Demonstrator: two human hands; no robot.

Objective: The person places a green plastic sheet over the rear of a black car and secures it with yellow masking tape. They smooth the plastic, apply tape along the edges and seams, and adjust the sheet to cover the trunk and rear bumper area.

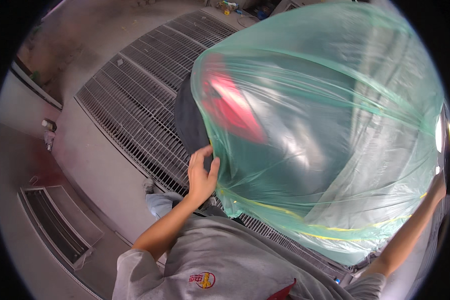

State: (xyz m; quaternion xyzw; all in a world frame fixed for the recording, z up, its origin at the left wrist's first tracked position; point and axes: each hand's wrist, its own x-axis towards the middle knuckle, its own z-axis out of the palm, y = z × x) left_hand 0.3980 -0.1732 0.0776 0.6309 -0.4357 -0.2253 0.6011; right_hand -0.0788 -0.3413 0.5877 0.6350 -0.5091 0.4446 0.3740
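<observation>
A large green translucent plastic sheet (295,170) spreads in front of the person, draped over a bulky rounded form and pulled into long creases; this sheet is the landmark for every place below. The left hand (202,175) is at the sheet's left edge, its thumb apart from the bent fingers and its fingertips at the film; whether it pinches the plastic cannot be told. The right hand (438,187) is at the sheet's right edge, by the dim rim of the view, its fingers mostly hidden, so its grip cannot be told either.

Through the upper left part of the sheet shows a glossy red part (235,105), and through its right half a broad pale band (337,190). A thin yellow strip (330,237) runs along the sheet's lower part. A dark curved part (189,120) sticks out past the sheet's left edge, just above the left hand. Left of the sheet, a metal grating (135,95) lies set into the pale floor (92,135); farther left and lower is a framed slatted panel (55,225). Beyond the sheet's right edge is a dark shiny surface (449,155). Below the sheet is the person's grey shirt (225,255), with a red and yellow emblem on its chest.
</observation>
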